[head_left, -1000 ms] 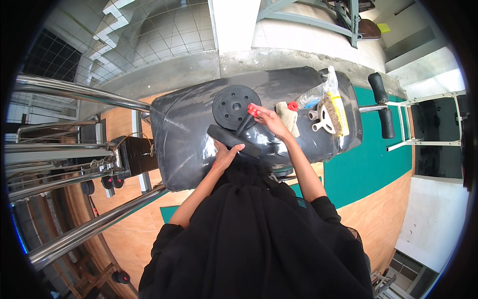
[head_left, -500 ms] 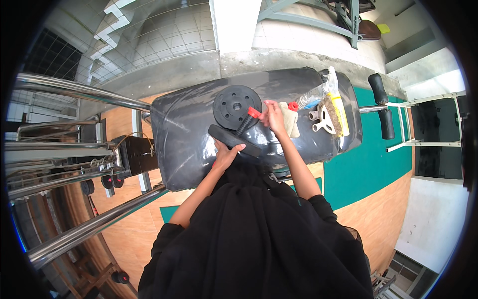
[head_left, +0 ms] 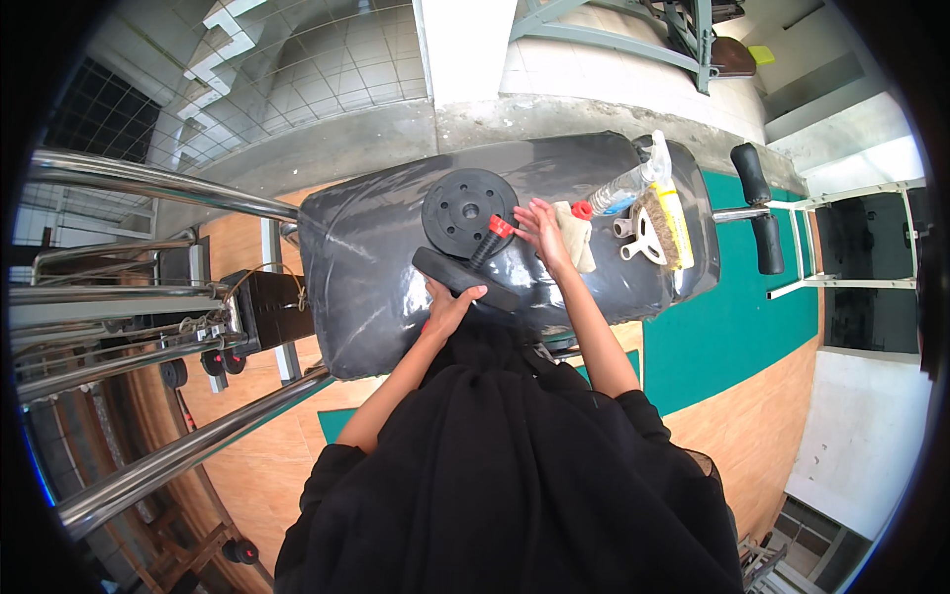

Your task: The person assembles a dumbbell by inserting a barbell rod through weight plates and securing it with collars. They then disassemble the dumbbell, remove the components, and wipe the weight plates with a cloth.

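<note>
The left hand (head_left: 450, 307) grips a tilted black plate (head_left: 461, 277) on a threaded bar (head_left: 485, 249), nearer the wearer than the round plate (head_left: 467, 211) lying on the worktop (head_left: 366, 257). The right hand (head_left: 543, 238) — fingers spread wide — is right of the round plate, beside the red collar (head_left: 501, 227); contact unclear.

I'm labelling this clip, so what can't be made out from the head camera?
All in the head view:
Most fingers of the left hand: behind the tilted plate.
Lower end of the threaded bar: hidden by that plate.
Underside of the flat plate: facing the padded bench.
Wearer's legs: hidden by black clothing.
</note>
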A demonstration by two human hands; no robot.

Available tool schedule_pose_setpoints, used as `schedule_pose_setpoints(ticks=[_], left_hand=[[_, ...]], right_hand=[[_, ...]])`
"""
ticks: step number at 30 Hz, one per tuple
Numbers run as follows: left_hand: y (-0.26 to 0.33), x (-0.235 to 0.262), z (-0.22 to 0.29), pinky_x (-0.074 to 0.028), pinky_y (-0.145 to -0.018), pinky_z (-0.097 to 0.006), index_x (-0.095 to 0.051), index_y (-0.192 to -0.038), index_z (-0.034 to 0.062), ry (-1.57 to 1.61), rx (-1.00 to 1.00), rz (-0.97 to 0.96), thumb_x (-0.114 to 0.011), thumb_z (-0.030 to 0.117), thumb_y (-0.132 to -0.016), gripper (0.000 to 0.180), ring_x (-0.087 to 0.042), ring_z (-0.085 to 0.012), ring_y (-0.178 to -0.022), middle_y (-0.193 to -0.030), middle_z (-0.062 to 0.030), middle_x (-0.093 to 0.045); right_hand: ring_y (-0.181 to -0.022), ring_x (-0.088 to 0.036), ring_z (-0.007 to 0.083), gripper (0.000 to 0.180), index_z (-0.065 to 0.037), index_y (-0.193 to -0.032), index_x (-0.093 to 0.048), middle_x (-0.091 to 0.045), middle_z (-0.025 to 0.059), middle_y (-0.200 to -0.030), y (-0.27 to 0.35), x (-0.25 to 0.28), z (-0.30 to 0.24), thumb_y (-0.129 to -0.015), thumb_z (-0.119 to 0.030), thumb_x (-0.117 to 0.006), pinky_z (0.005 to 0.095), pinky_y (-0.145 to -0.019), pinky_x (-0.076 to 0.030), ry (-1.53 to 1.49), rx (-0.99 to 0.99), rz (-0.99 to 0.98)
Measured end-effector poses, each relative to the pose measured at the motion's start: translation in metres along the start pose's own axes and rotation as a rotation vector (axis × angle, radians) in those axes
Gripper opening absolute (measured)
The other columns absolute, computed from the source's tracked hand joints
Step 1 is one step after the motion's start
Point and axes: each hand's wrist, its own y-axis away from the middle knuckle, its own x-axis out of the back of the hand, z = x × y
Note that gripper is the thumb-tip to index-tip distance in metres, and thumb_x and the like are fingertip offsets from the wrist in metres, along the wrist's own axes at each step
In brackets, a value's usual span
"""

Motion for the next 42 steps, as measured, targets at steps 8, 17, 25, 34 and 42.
schedule_pose_setpoints(ticks=[8,17,25,34,42], left_hand=[[0.007,0.006,0.009,-0.023,-0.107,-0.04,-0.004,-0.14,-0.0038,0.132,0.046,0.005,-0.077,0.046,-0.057,0.121,-0.018,-0.0335,-0.129,-0.134,-0.0224,-0.016],[0.024,0.009,0.019,-0.026,-0.106,-0.04,-0.019,-0.134,-0.0031,0.02,-0.117,-0.032,-0.081,0.041,-0.057,0.108,-0.026,-0.0302,-0.121,-0.12,-0.0168,-0.028],[0.018,0.02,0.013,-0.028,-0.104,-0.04,-0.021,-0.133,-0.0014,0.035,-0.108,-0.036,-0.083,0.039,-0.056,0.107,-0.03,-0.0305,-0.12,-0.12,-0.0171,-0.03],[0.017,0.016,0.009,-0.029,-0.104,-0.04,-0.021,-0.134,-0.002,0.014,-0.125,-0.044,-0.083,0.04,-0.056,0.108,-0.032,-0.0316,-0.122,-0.122,-0.0178,-0.029],[0.013,0.013,-0.009,-0.028,-0.105,-0.039,-0.016,-0.136,-0.0014,0.082,-0.179,-0.115,-0.083,0.036,-0.057,0.11,-0.031,-0.0312,-0.125,-0.129,-0.0188,-0.031]], right_hand=[[-0.067,-0.062,0.0189,0.041,-0.006,-0.116,-0.035,-0.06,0.0118,-0.079,-0.01,0.013,0.007,-0.091,-0.036,-0.047,0.0288,-0.056,-0.049,0.276,0.065,-0.005],[-0.085,-0.06,0.0215,0.056,0.0,-0.124,-0.027,-0.062,0.0148,-0.091,-0.003,-0.018,0.002,-0.091,-0.042,-0.046,0.0318,-0.083,-0.044,0.529,-0.049,-0.112],[-0.1,-0.059,0.0177,0.047,-0.005,-0.132,-0.03,-0.061,0.013,-0.108,0.009,0.011,0.0,-0.094,-0.024,-0.048,0.029,-0.088,-0.045,0.012,-0.138,-0.518],[-0.075,-0.061,0.009,0.037,0.0,-0.106,-0.06,-0.064,0.0016,-0.081,0.017,0.007,-0.014,-0.083,-0.028,-0.066,0.0219,-0.068,-0.048,0.588,0.072,-0.491],[-0.087,-0.059,0.0089,0.042,-0.002,-0.107,-0.062,-0.063,0.0044,-0.096,0.009,0.006,-0.022,-0.087,-0.039,-0.057,0.0234,-0.076,-0.047,0.917,0.176,-0.542]])
